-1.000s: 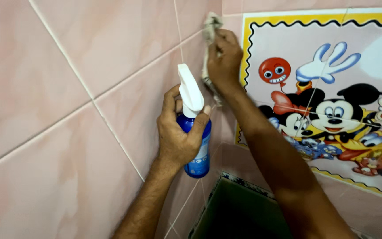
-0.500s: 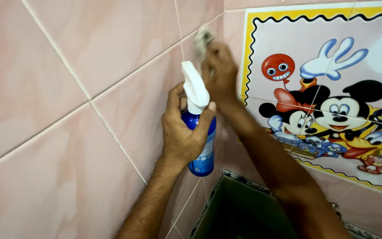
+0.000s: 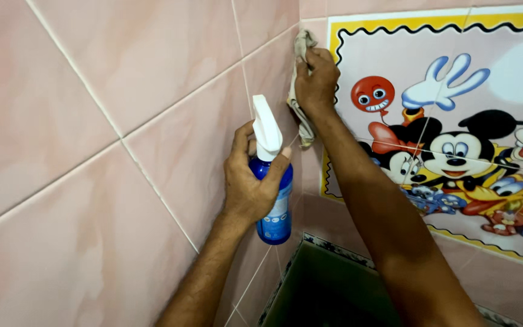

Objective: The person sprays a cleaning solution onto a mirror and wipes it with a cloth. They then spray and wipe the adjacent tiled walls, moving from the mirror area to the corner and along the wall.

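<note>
My left hand grips a blue spray bottle with a white trigger head, held upright close to the pink tiled wall. My right hand presses a crumpled greyish cloth into the corner where the pink wall meets the wall with a cartoon picture tile panel. The cloth hangs down below the hand along the corner seam. The two hands are a short way apart, the right one higher.
The picture panel has a yellow wavy border and fills the right wall. A dark green surface with a patterned edge lies low in the corner, under my right forearm. Pale grout lines cross the pink tiles.
My right hand with the cloth dipped down the corner seam, then rose again to the top of the seam. The left hand and bottle stayed almost still.
</note>
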